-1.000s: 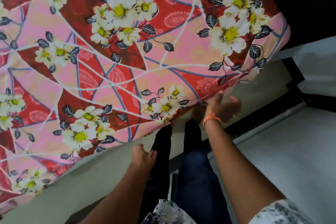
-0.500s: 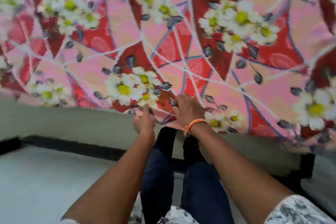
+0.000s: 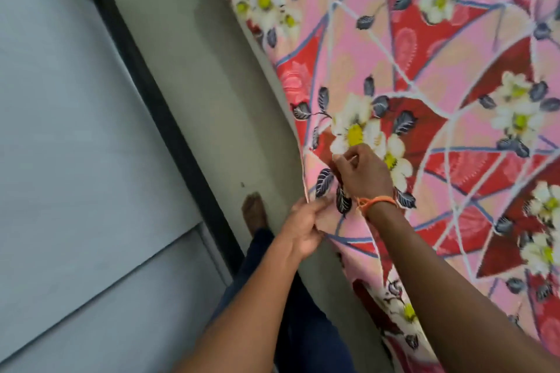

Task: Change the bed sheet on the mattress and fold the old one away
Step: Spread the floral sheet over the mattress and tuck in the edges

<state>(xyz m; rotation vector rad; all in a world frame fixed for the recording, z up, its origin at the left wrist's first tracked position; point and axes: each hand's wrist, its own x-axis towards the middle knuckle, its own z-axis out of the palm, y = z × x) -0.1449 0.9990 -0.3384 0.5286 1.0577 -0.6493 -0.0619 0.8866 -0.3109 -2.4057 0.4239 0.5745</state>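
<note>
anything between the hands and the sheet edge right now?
Nothing visible. Both hands are already on the pink and red floral bed sheet: the left hand grips its hanging edge, and the right hand pinches the fabric just above, beside the grey mattress side.

We are looking at a bedroom in a home. A bed sheet (image 3: 424,76) printed with white flowers on pink and red is covering a mattress (image 3: 218,76), whose plain grey-green side is showing along the sheet's edge. Beside it, a pale tiled floor (image 3: 60,130) with a dark strip (image 3: 157,106) is running alongside the bed. A person's bare foot (image 3: 254,212) is standing on the floor next to the mattress, as one does at home.
</note>
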